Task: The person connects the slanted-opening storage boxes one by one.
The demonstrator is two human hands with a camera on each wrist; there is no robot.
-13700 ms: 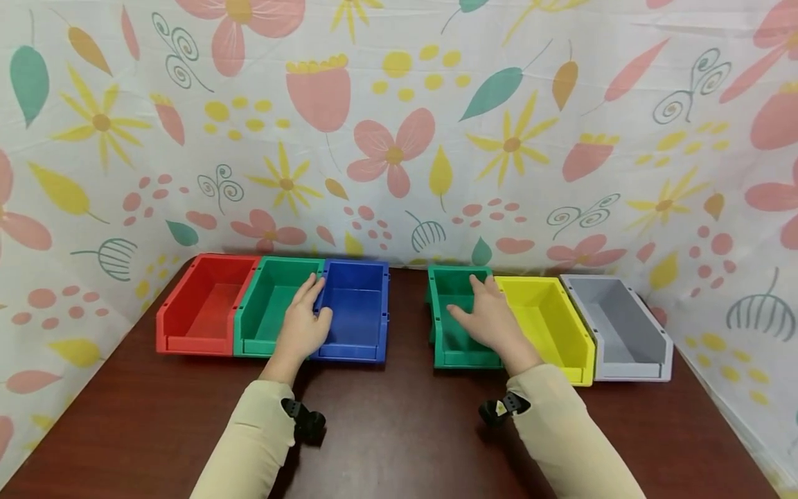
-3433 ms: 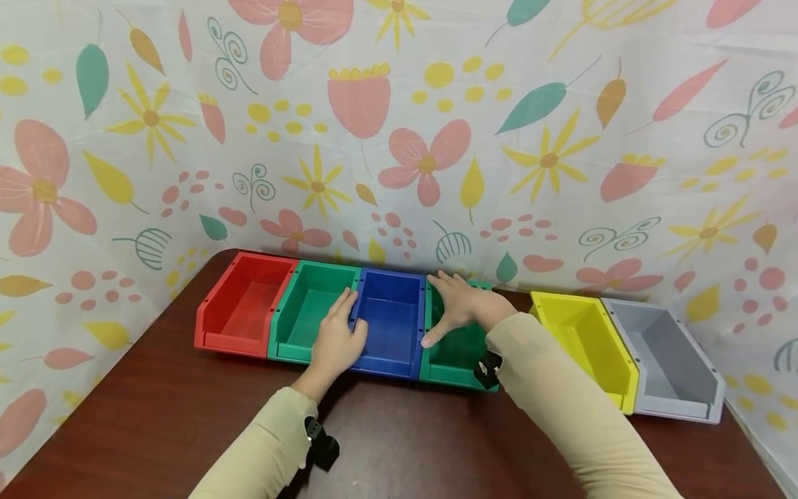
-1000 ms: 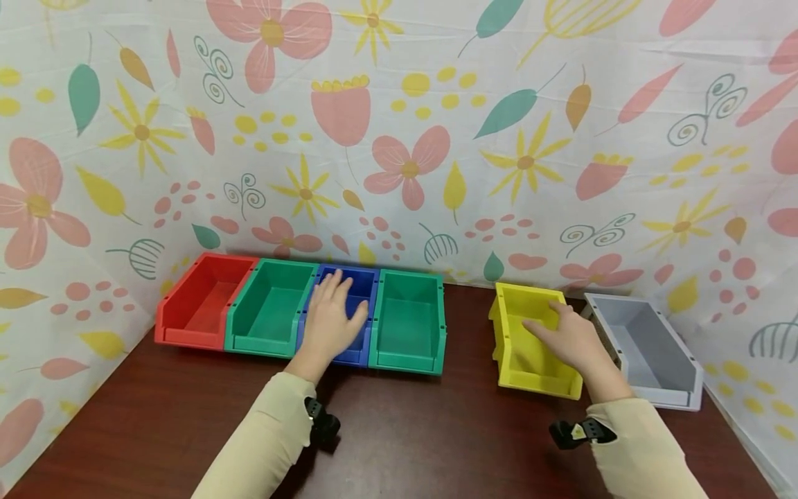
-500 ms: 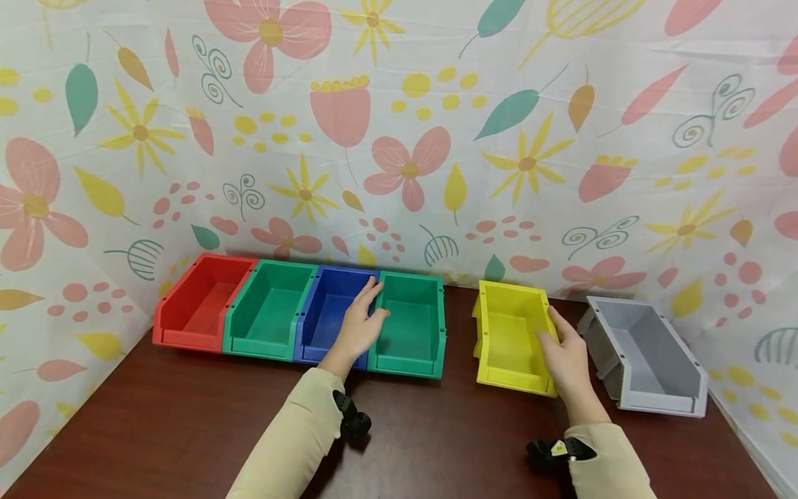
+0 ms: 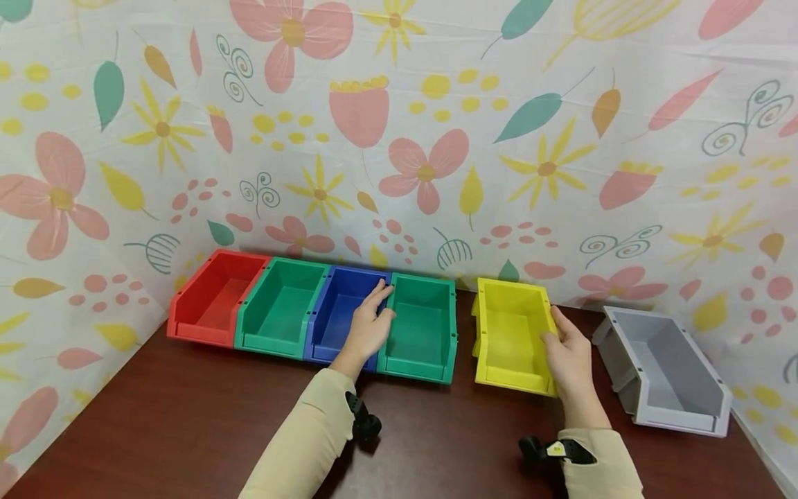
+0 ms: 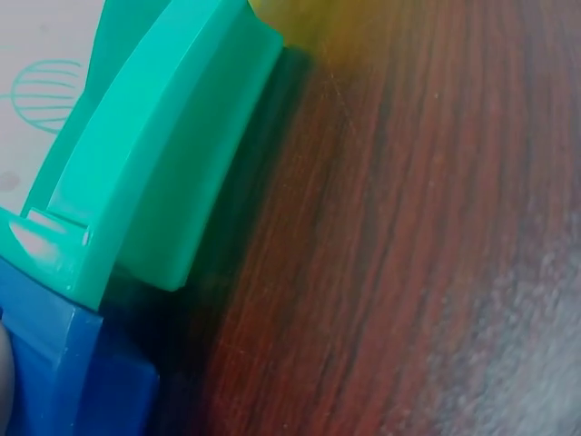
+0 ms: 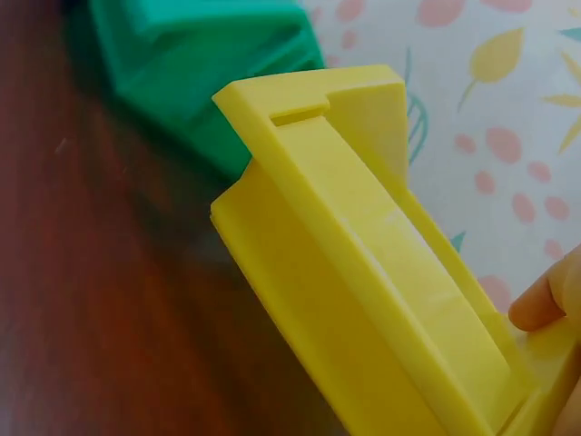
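Observation:
In the head view, my right hand point(image 5: 572, 357) grips the right wall of a yellow storage bin point(image 5: 514, 333), thumb on the inner side. Part of this grip shows at the right edge of the right wrist view, beside the yellow bin point(image 7: 363, 245). My left hand point(image 5: 368, 329) rests at the walls where a blue bin point(image 5: 339, 312) meets a green bin point(image 5: 420, 322), its fingers fairly straight. Blue and green stand side by side, touching. A narrow gap separates this green bin from the yellow one. Whether the yellow bin is off the table cannot be told.
A red bin point(image 5: 215, 298) and another green bin point(image 5: 283, 308) continue the row leftward. Apart at the right stands a grey bin point(image 5: 667, 367). All stand on a dark brown table point(image 5: 187, 423) before a flower-patterned cloth point(image 5: 349, 180).
The right green bin has left the yellow one and joined the blue. Since then the yellow bin has moved left, away from the grey. My left hand shifted right to the blue-green walls.

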